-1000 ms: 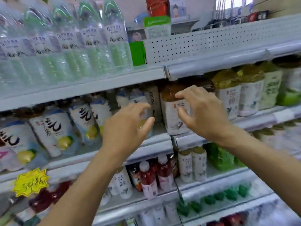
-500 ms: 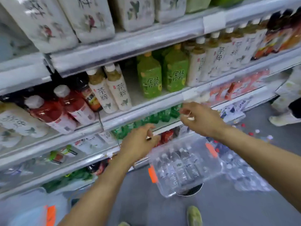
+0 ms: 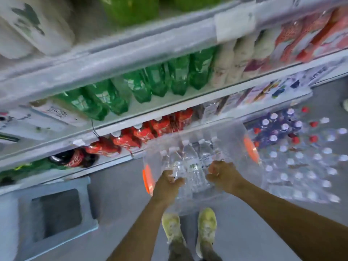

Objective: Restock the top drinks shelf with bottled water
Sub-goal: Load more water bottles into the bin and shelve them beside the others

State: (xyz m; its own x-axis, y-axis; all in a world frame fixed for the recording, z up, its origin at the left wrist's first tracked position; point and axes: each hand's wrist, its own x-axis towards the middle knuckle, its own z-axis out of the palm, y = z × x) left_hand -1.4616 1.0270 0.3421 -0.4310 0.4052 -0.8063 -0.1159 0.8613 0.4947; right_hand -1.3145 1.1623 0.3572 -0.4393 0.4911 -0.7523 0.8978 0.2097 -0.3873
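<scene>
I am looking steeply down, and the picture is blurred by motion. Both my hands are inside a clear plastic bin (image 3: 233,132) with orange handles, which sits at the centre of my view above the grey floor (image 3: 116,200). My left hand (image 3: 166,185) is curled around a water bottle (image 3: 176,166) near the bin's 7 o'clock corner, the grip pressed onto the clear plastic. My right hand (image 3: 224,174) is fisted among the neighbouring bottles at about 5 o'clock of the bin; its fingers are folded in, but I cannot tell whether they actually pinch a bottle or only rest against one.

The bottled water stands upright in the bin, white caps up, packed close together in its near half. At 3 o'clock from the bin, shrink-wrapped packs of more water (image 3: 305,166) lie on the floor, with a pack of dark purple bottles (image 3: 278,129) just beyond them.

My two pale yellow shoes (image 3: 206,228) show at 6 o'clock, below the bin. At 8 o'clock a grey stool (image 3: 56,210) with a rectangular hole stands on the floor. The shelves fill the upper half: green bottles (image 3: 156,81) at 11 o'clock, red-labelled bottles (image 3: 146,132) one shelf lower, just beside the bin's far edge.
</scene>
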